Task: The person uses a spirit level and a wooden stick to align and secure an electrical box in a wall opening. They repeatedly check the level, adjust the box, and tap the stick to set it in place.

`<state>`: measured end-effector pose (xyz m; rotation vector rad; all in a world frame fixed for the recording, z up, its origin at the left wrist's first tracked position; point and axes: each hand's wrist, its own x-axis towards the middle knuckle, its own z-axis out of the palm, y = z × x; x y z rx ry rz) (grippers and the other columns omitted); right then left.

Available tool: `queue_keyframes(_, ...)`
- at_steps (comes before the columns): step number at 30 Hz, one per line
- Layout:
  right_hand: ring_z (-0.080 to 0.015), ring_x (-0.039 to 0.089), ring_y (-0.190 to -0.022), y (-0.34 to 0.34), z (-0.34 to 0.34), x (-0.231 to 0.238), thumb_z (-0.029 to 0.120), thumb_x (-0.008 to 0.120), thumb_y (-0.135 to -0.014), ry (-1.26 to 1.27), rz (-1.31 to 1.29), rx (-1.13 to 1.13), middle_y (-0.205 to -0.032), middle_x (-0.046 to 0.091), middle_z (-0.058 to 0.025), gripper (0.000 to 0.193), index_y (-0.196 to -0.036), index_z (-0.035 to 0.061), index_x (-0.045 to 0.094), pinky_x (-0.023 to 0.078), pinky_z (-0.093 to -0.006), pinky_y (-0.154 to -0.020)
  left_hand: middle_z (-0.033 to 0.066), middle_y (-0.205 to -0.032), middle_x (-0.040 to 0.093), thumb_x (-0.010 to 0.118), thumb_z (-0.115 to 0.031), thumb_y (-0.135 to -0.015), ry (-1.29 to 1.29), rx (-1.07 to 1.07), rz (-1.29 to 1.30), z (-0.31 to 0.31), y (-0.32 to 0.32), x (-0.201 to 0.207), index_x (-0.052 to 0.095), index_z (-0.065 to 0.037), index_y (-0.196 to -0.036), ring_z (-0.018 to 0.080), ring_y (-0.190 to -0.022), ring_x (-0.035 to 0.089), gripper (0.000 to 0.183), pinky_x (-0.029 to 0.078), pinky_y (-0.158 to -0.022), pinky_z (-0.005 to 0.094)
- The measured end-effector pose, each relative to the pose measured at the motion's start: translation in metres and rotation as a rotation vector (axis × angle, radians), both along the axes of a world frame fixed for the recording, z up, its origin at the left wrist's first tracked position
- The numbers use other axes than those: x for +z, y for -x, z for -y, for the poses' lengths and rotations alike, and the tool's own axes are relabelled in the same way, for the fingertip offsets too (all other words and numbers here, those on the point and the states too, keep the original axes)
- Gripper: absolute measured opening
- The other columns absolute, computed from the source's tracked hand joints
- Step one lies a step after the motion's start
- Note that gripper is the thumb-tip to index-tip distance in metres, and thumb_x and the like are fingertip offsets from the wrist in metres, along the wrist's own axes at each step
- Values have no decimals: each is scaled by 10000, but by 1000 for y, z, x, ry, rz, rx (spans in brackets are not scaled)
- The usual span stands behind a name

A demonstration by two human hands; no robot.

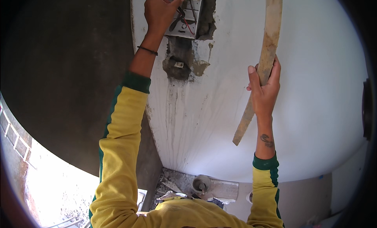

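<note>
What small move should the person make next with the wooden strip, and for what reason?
Probably bring the wooden strip toward the open wall box: the right hand grips the strip, away to the box's right, while the left hand is at the box's top and a rough, broken patch borders the box.

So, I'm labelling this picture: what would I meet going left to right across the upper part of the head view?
Dark wall → left hand → open wall box → wooden strip.
</note>
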<state>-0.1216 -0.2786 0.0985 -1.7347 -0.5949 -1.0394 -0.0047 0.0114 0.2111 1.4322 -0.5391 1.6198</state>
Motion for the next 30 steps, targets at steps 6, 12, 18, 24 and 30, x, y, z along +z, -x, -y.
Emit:
queue_keyframes(6,-80,583,-673,-4,3,-2,139,673,-979,-21,40,8,-823,621,-33,589,-1459,-23,371,500,-254,-634,104,-964,669,731,33,-792,-35,108,33,1,-1,0,630,17,-1167,174,-840,641,388,528,-755,306)
queue_keyframes(12,-80,576,-678,-8,10,-6,129,676,-976,-23,44,-15,-825,621,-34,583,-1453,-24,378,496,-257,-643,149,-1007,693,663,63,-845,-194,262,243,8,3,-17,692,13,-1125,278,-907,683,285,548,-774,360)
queue_keyframes(18,-82,577,-671,-9,15,-9,123,674,-976,-15,78,-17,-812,615,-26,574,-1448,-20,381,494,-259,-635,129,-996,692,631,90,-866,-303,408,441,14,1,-17,735,-3,-1087,297,-889,659,262,548,-765,371)
queue_keyframes(24,-87,582,-670,-8,17,-9,115,680,-970,-52,97,-49,-807,611,-26,576,-1443,-27,384,496,-261,-635,122,-924,652,650,104,-792,-392,452,441,7,5,-15,736,5,-1003,300,-849,630,249,535,-732,373)
queue_keyframes(30,-87,593,-703,-4,9,-8,123,698,-961,-114,75,-15,-845,617,-39,587,-1438,-28,392,504,-259,-647,119,-889,599,684,72,-708,-504,611,265,4,0,-13,720,9,-911,306,-841,602,216,523,-737,418)
